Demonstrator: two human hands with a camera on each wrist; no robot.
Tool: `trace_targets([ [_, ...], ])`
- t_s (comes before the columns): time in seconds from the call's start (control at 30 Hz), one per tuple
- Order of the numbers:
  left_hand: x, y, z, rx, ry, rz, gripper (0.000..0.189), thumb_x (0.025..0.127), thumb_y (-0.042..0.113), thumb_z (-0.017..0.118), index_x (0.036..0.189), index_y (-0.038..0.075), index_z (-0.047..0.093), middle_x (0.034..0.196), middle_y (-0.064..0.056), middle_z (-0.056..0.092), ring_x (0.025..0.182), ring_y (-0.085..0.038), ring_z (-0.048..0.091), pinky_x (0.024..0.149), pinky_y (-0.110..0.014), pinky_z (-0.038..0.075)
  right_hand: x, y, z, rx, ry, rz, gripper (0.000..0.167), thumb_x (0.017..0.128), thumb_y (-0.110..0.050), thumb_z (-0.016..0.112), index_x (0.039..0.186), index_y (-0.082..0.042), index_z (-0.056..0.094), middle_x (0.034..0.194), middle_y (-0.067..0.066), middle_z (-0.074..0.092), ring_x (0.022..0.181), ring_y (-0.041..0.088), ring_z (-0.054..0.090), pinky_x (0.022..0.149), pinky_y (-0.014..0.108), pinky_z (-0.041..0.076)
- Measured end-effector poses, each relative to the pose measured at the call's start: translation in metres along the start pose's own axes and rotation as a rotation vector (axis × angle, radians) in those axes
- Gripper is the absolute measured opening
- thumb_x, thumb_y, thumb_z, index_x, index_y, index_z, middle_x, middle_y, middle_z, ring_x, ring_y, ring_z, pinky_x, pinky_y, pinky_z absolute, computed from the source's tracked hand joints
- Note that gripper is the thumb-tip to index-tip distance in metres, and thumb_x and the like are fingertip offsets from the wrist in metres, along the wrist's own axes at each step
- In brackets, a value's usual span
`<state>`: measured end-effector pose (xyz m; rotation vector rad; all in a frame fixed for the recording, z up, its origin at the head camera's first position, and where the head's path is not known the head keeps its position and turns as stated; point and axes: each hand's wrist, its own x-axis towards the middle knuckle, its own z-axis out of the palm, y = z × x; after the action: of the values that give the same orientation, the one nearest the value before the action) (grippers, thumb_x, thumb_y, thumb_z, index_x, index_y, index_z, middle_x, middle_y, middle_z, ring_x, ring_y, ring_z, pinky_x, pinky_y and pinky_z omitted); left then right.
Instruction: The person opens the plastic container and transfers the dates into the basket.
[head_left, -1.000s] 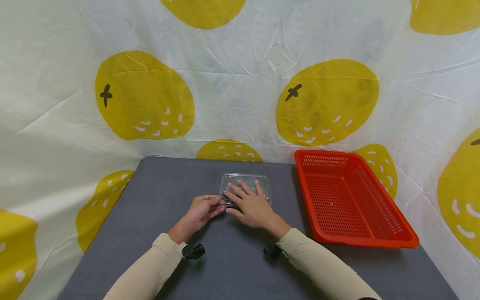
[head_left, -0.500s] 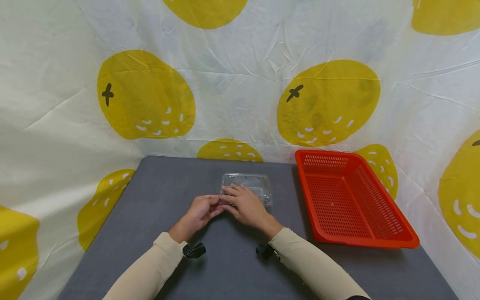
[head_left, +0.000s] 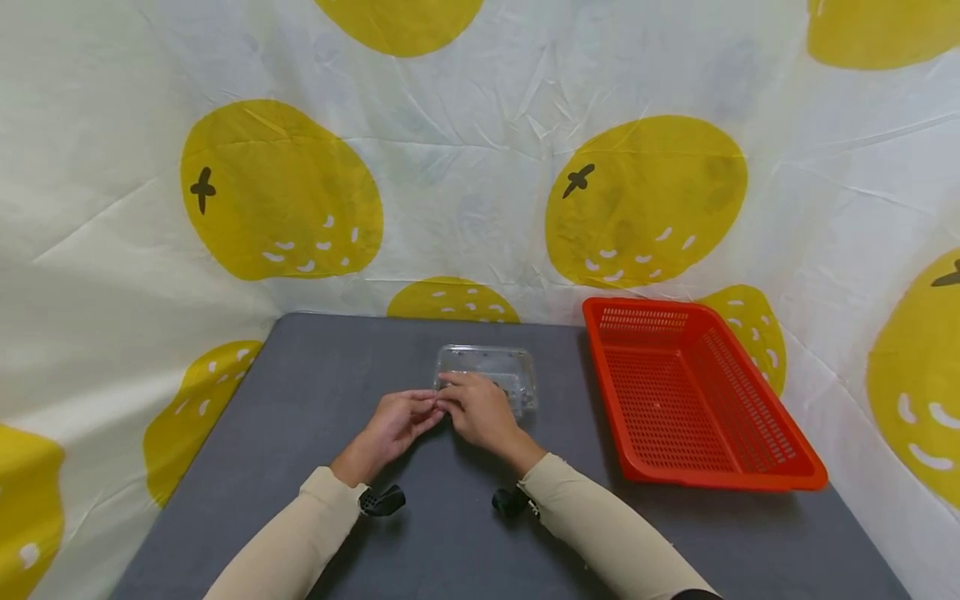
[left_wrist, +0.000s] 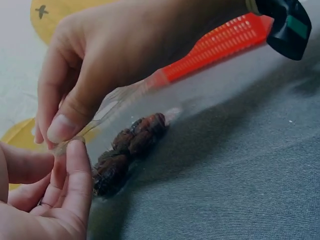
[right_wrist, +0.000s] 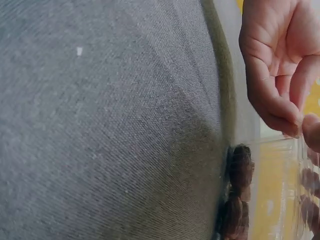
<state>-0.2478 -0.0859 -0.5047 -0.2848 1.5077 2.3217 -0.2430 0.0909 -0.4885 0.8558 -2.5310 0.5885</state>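
A clear plastic clamshell box (head_left: 486,360) sits toward the back of the table. In the left wrist view, dark brown wrinkled fruits that look like dates (left_wrist: 142,136) show inside it. With thumb and fingers, my left hand (head_left: 393,423) pinches the box's near left corner at the rim. At the same corner my right hand (head_left: 480,410) pinches the rim, its thumb and fingertips meeting the left fingertips. The right hand covers part of the box in the head view. In the right wrist view the left hand (right_wrist: 275,65) shows above the clear wall.
To the right of the box stands a red plastic basket (head_left: 626,433) with slotted walls, at the table's right edge. The grey table (head_left: 337,358) meets a white cloth (head_left: 465,192) with yellow fruit prints behind and at the sides.
My right hand has moved left from lying spread over the lid to the near left corner, and its fingers have drawn together in a pinch. The left hand has stayed at that corner.
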Motion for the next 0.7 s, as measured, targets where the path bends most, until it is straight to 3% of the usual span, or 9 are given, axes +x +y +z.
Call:
trace_targets([
  [0.17, -0.001, -0.001, 0.0, -0.019, -0.004, 0.038, 0.036, 0.1, -0.01, 0.056, 0.135, -0.017, 0.054, 0.091, -0.003, 0.075, 0.083, -0.011, 0.073, 0.079, -0.024, 0.064, 0.002, -0.006, 0.01, -0.052, 0.111, 0.0, 0.008, 0.09, -0.011, 0.077, 0.095, -0.013, 0.082, 0.113, 0.002, 0.077, 0.103, 0.021, 0.072, 0.086, 0.038, 0.063],
  [0.33, -0.001, -0.006, 0.0, -0.029, 0.024, 0.074, 0.031, 0.097, -0.012, 0.058, 0.128, -0.016, 0.06, 0.088, -0.003, 0.075, 0.082, -0.009, 0.073, 0.077, -0.022, 0.064, 0.004, -0.009, 0.02, -0.125, 0.212, -0.043, 0.007, 0.083, -0.004, 0.076, 0.081, -0.011, 0.076, 0.09, 0.001, 0.067, 0.082, 0.02, 0.065, 0.072, 0.035, 0.057],
  [0.53, 0.003, -0.011, 0.007, 0.007, 0.021, 0.119, 0.032, 0.095, -0.012, 0.061, 0.127, -0.018, 0.059, 0.085, -0.002, 0.074, 0.078, -0.009, 0.073, 0.074, -0.021, 0.063, 0.006, -0.008, 0.024, -0.101, 0.248, -0.022, 0.011, 0.074, 0.002, 0.075, 0.077, -0.007, 0.071, 0.088, 0.004, 0.065, 0.083, 0.024, 0.063, 0.077, 0.038, 0.055],
  [0.7, 0.005, -0.01, 0.011, 0.017, 0.085, 0.103, 0.027, 0.094, -0.011, 0.062, 0.121, -0.015, 0.061, 0.083, -0.002, 0.073, 0.074, -0.009, 0.07, 0.069, -0.021, 0.062, 0.008, -0.009, 0.023, -0.06, 0.252, -0.025, 0.009, 0.078, 0.002, 0.074, 0.081, -0.006, 0.071, 0.091, 0.005, 0.066, 0.086, 0.024, 0.063, 0.078, 0.038, 0.056],
])
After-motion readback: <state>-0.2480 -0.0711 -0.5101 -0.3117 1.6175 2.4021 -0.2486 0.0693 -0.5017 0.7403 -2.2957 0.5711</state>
